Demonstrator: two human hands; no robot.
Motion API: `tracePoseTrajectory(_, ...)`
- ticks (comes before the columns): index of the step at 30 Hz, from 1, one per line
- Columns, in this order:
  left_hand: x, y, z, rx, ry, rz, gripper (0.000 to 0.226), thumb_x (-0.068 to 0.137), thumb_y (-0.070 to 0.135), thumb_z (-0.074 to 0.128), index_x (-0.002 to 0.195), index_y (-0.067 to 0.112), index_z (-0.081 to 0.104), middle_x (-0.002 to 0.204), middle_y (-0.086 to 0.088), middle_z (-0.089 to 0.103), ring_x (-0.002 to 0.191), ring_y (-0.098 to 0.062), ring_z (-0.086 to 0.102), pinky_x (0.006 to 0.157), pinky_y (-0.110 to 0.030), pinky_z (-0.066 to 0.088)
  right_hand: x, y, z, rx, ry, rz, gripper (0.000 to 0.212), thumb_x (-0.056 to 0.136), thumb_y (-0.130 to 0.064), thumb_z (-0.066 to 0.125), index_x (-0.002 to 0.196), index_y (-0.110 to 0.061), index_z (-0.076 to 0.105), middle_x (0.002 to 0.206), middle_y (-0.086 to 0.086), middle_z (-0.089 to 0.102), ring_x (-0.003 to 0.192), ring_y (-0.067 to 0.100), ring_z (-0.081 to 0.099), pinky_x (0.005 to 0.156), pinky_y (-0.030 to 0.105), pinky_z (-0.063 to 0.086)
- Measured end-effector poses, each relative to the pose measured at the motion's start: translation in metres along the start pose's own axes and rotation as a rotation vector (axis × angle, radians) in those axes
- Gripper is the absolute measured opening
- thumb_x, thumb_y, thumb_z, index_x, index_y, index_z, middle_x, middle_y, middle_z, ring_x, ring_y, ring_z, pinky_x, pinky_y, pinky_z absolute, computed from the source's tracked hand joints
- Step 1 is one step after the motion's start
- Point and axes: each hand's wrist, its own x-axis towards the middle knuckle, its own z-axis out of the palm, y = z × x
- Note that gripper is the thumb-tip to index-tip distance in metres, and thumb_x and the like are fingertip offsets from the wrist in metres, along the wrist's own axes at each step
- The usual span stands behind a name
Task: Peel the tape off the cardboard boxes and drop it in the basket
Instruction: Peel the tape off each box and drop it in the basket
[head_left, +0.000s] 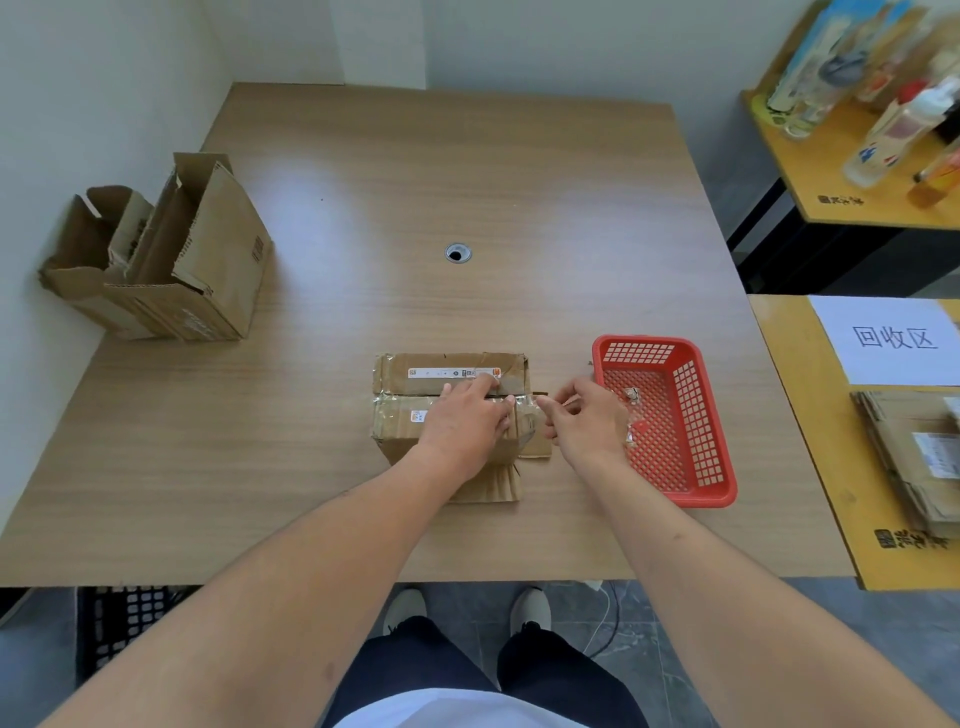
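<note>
Tape peel, box (410, 379) beside red basket (719, 467).
Left hand (467, 418) presses flat, fingers straight; right hand (584, 421) pinches tape (530, 415) (clear strip).

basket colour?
Red, lattice-walled basket; clearest in the head view.

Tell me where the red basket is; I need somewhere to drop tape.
The red basket sits on the table at the near right in the head view, just right of the right hand and the taped box.
</note>
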Motion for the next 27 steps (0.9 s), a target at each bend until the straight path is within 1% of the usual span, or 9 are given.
tracePoseTrajectory(3,0.002,0.002,-0.001,0.013,-0.030,-0.006,0.037,0.108,0.037,0.043,0.141,0.031,0.057,0.147,0.000,0.042,0.134,-0.028,0.042,0.112,-0.050,0.036,0.003,0.003,0.002,-0.152,0.034,-0.054,0.025,0.081,-0.038,0.085,0.069,-0.025,0.068,0.063,-0.006,0.069,0.062,0.012,0.069,0.062,0.031,0.055)
tracePoseTrajectory(8,0.003,0.003,-0.002,-0.001,-0.061,-0.026,0.037,0.107,0.035,0.044,0.141,0.031,0.057,0.148,-0.002,0.041,0.135,-0.030,0.041,0.113,-0.053,0.035,0.001,-0.005,0.009,-0.290,-0.034,-0.220,0.034,0.078,-0.051,0.083,0.083,-0.018,0.080,0.079,-0.003,0.073,0.077,0.015,0.066,0.075,0.033,0.052)
tracePoseTrajectory(11,0.002,-0.002,-0.001,-0.040,-0.054,-0.004,0.037,0.106,0.038,0.047,0.142,0.033,0.056,0.149,-0.001,0.040,0.137,-0.028,0.040,0.115,-0.052,0.032,0.001,-0.006,0.010,-0.382,-0.055,-0.283,0.021,0.083,-0.032,0.084,0.093,-0.013,0.080,0.091,0.004,0.070,0.086,0.021,0.065,0.083,0.038,0.053)
tracePoseTrajectory(13,0.001,-0.006,0.001,-0.039,-0.043,0.013,0.039,0.106,0.040,0.047,0.143,0.034,0.055,0.152,0.000,0.039,0.136,-0.027,0.041,0.116,-0.049,0.031,0.000,-0.008,0.011,-0.457,-0.074,-0.338,0.013,0.090,-0.024,0.077,0.093,-0.011,0.079,0.093,0.005,0.067,0.086,0.024,0.064,0.080,0.039,0.053)
tracePoseTrajectory(16,0.000,-0.007,0.005,-0.016,-0.025,0.017,0.039,0.106,0.040,0.047,0.144,0.035,0.054,0.153,0.001,0.038,0.138,-0.025,0.040,0.116,-0.046,0.030,-0.008,-0.009,0.012,-0.546,-0.110,-0.465,0.020,0.099,-0.018,0.064,0.091,-0.005,0.078,0.095,0.008,0.064,0.081,0.026,0.062,0.074,0.040,0.051)
tracePoseTrajectory(21,0.000,-0.011,0.006,-0.038,0.002,0.017,0.040,0.106,0.042,0.047,0.144,0.036,0.054,0.153,0.002,0.037,0.134,-0.026,0.041,0.117,-0.047,0.031,-0.026,-0.002,0.000,-0.384,-0.034,-0.685,0.006,0.087,-0.001,0.075,0.087,-0.003,0.080,0.086,0.011,0.072,0.073,0.030,0.066,0.065,0.042,0.055)
tracePoseTrajectory(22,0.000,-0.011,0.007,-0.047,0.007,0.014,0.040,0.106,0.041,0.048,0.144,0.035,0.055,0.153,0.002,0.037,0.135,-0.026,0.040,0.118,-0.047,0.030,-0.028,-0.002,0.000,-0.350,-0.008,-0.669,0.006,0.085,-0.001,0.077,0.088,-0.006,0.081,0.086,0.009,0.073,0.073,0.029,0.067,0.067,0.040,0.055)
tracePoseTrajectory(24,0.000,-0.008,0.006,-0.065,0.011,0.006,0.040,0.105,0.041,0.049,0.144,0.034,0.055,0.154,0.002,0.037,0.134,-0.027,0.040,0.117,-0.048,0.030,-0.027,-0.001,-0.001,-0.296,0.044,-0.499,0.010,0.088,-0.011,0.077,0.097,-0.014,0.081,0.089,0.003,0.077,0.081,0.023,0.070,0.076,0.036,0.055)
tracePoseTrajectory(27,0.000,-0.007,0.004,-0.062,-0.013,0.014,0.041,0.105,0.040,0.048,0.145,0.033,0.054,0.154,0.002,0.036,0.135,-0.027,0.039,0.118,-0.049,0.029,-0.021,0.003,-0.001,-0.214,0.039,-0.192,0.032,0.092,-0.025,0.075,0.123,-0.032,0.068,0.085,-0.006,0.077,0.084,0.014,0.068,0.081,0.030,0.051)
